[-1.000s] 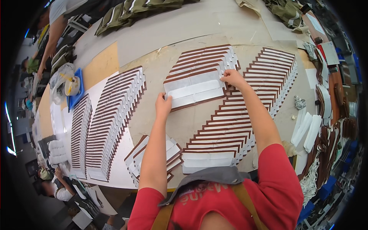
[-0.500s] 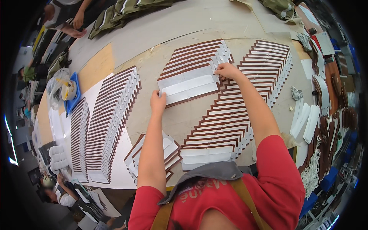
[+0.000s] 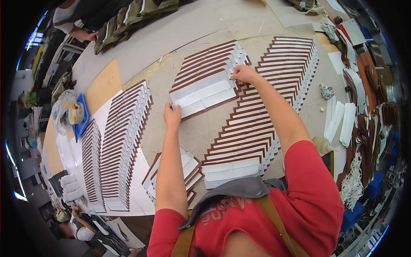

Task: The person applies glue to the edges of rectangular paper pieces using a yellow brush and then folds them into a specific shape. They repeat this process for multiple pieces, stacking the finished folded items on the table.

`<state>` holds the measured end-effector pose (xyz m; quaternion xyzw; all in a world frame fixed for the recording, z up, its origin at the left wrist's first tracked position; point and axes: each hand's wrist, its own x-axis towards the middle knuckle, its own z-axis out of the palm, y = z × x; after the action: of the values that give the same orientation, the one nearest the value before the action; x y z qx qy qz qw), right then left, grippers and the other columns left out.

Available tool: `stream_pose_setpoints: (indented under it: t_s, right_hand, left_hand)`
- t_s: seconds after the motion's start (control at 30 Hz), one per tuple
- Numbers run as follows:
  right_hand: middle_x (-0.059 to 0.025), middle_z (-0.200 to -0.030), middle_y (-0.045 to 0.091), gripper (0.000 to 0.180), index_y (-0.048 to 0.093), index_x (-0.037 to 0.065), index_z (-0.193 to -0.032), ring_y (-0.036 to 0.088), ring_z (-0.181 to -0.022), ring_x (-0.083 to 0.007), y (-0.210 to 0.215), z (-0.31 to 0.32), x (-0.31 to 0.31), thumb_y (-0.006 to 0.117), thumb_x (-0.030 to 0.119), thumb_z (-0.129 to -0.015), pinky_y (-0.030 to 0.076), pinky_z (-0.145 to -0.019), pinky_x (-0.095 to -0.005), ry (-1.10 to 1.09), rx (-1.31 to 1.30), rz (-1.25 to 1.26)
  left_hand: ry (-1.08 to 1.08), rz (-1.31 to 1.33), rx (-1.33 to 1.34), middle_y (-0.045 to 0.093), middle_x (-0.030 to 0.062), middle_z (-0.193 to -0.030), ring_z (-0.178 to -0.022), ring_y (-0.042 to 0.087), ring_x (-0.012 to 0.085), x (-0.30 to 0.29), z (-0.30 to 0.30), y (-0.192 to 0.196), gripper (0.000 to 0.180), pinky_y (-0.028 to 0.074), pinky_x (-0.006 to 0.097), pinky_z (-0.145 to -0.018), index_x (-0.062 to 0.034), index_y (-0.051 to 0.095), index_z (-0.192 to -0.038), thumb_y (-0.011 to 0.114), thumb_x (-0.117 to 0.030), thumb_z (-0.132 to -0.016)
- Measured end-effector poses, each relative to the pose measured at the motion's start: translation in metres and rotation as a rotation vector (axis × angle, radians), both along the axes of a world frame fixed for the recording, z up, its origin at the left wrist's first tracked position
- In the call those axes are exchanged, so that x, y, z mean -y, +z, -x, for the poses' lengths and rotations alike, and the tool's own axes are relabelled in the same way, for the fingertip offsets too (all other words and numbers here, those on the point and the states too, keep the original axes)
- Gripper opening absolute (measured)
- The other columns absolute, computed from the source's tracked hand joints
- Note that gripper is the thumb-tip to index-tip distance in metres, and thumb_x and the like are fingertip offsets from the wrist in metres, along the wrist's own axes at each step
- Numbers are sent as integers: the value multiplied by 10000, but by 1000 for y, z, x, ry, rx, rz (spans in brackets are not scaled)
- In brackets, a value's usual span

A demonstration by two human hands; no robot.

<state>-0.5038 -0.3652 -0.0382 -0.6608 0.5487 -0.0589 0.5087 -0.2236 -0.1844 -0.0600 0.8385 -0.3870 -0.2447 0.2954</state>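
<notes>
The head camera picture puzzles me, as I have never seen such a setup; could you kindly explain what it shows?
No machine here: a person in a red top works with bare hands, and a wide fisheye camera on their head looks down, so straight edges bend near the rim. The forearms come in from below. On the worktable lie long fanned rows of brown-edged white flat pieces, each overlapping the next. The left hand rests on the near corner of the top white piece of the middle row, while the right hand pinches its far corner. White strips lie to the right, and a blue tray to the left. Other people work at the table's edges.
</notes>
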Motion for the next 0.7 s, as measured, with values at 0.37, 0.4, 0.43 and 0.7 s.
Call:
stream_pose_setpoints:
  t_s: [0.37,0.4,0.43,0.7]
  right_hand:
    - [-70,-560,555,255,528,-1,-705,492,-445,-132,27,34,-2,638,229,-719,412,-435,-267,-120,24,109]
    - [-70,-587,561,211,522,7,-699,491,-454,-123,29,36,-7,614,193,-741,411,-438,-264,-149,66,120]
    - [-60,-604,563,184,533,9,-720,498,-478,-113,21,39,-13,601,178,-747,409,-437,-259,-205,164,133]
    - [-63,-818,585,258,553,18,-964,544,-687,-110,25,-58,-160,501,240,-843,452,-608,-238,61,398,-405]
  left_hand:
    - [58,208,126,429,176,-1057,-892,491,283,-72,1,14,387,412,372,-790,15,438,-1076,587,-127,-748]
    - [76,190,138,434,174,-1052,-900,488,282,-90,1,14,384,411,372,-790,8,441,-1079,586,-124,-748]
    - [88,175,146,440,173,-1047,-908,485,280,-108,2,15,382,410,373,-791,1,445,-1082,585,-122,-748]
    - [278,-21,424,440,182,-1013,-972,426,355,-300,-18,25,308,351,428,-856,-33,476,-1023,572,-116,-743]
